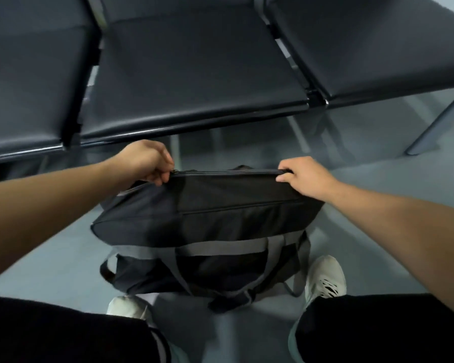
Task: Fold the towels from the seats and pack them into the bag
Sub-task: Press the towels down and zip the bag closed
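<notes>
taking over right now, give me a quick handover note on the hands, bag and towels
Left hand: pinches the left end of the zip.
Right hand: grips the right end of the bag top.
Bag: by the feet, in front of the seats; zip looks closed along its length.
Done: no towels in view, probably packed; contents hidden.
Left: check the zip is fully shut.

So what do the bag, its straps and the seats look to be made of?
Bag: black woven synthetic cloth, probably nylon or polyester; matte and soft, creasing where it is held. Straps: flat grey webbing, matte. Seats: dark padded upholstery, likely vinyl or leather; smooth, with a sheen along the front edge. Which of the two cannot be told.
</notes>
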Action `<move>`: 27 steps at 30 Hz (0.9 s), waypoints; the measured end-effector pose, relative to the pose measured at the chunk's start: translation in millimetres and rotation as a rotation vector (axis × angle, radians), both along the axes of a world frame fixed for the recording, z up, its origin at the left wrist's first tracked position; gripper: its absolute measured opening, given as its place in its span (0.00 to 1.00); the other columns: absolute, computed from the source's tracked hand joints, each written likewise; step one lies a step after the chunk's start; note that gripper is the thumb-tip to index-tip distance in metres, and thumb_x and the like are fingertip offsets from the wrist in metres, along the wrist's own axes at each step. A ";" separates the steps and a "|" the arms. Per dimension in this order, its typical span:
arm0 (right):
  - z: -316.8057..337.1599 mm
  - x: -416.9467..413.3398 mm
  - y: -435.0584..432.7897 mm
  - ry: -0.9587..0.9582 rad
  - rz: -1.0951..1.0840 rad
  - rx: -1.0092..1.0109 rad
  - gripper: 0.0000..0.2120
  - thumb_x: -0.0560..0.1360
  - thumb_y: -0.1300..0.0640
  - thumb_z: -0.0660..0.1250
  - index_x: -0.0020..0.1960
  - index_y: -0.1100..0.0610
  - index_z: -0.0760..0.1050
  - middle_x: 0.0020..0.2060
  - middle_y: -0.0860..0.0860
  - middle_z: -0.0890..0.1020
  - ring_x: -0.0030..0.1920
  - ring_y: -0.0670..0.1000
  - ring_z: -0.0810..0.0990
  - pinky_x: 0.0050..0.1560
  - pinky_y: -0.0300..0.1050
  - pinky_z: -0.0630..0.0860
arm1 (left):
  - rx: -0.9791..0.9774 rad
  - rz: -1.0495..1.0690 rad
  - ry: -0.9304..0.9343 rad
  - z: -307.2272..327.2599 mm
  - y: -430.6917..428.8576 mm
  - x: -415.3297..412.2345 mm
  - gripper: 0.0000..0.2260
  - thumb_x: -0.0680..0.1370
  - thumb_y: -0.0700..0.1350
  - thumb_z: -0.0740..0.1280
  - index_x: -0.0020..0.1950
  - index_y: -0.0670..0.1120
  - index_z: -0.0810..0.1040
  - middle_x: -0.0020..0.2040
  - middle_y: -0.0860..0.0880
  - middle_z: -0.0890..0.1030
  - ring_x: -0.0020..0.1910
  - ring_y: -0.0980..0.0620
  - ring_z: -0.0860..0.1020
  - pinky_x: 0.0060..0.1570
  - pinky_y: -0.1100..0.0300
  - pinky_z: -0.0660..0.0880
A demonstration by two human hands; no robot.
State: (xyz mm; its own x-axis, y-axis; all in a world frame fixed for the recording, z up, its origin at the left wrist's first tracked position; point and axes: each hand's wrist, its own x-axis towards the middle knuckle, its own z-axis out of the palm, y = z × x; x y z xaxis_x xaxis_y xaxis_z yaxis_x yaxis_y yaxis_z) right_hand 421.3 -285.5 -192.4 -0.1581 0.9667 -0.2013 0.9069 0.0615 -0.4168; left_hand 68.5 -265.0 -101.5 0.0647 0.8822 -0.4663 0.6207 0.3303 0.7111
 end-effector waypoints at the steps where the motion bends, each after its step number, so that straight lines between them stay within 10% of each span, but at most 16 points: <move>1: 3.6 -7.5 2.4 -0.043 0.028 -0.021 0.07 0.78 0.52 0.71 0.43 0.51 0.75 0.42 0.50 0.79 0.51 0.57 0.79 0.46 0.47 0.70 | -0.002 -0.005 0.022 4.4 -1.7 -10.9 0.09 0.77 0.28 0.62 0.41 0.40 0.74 0.25 0.44 0.78 0.21 0.50 0.74 0.28 0.61 0.70; 8: 57.7 -154.4 -4.5 0.028 0.420 0.099 0.24 0.76 0.40 0.69 0.66 0.53 0.77 0.58 0.49 0.79 0.61 0.53 0.77 0.64 0.54 0.73 | -0.012 -0.016 -0.064 13.5 -22.5 -43.5 0.10 0.79 0.28 0.61 0.43 0.42 0.71 0.31 0.42 0.83 0.25 0.51 0.79 0.27 0.62 0.67; 15: 50.4 -250.0 -23.2 0.122 0.369 0.115 0.07 0.78 0.49 0.70 0.47 0.53 0.77 0.47 0.50 0.78 0.53 0.58 0.79 0.51 0.52 0.75 | -0.043 0.046 -0.168 6.3 -45.1 -72.9 0.11 0.77 0.26 0.60 0.41 0.42 0.71 0.31 0.40 0.82 0.24 0.50 0.77 0.27 0.61 0.66; 27: 44.2 -229.7 -12.3 0.130 0.333 0.152 0.10 0.76 0.55 0.71 0.39 0.56 0.74 0.37 0.48 0.77 0.43 0.56 0.76 0.43 0.48 0.67 | -0.067 0.347 -0.174 -25.7 -61.2 -181.3 0.10 0.78 0.28 0.61 0.41 0.41 0.73 0.33 0.41 0.82 0.27 0.50 0.76 0.28 0.61 0.69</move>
State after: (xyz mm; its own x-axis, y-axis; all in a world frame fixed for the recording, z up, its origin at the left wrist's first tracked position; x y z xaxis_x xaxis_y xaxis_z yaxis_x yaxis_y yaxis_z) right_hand 191.6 -297.8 -148.2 -0.4828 0.8755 -0.0177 0.7673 0.4132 -0.4904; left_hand -112.8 -326.2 -127.2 -0.1487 0.8334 -0.5322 0.3356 0.5488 0.7656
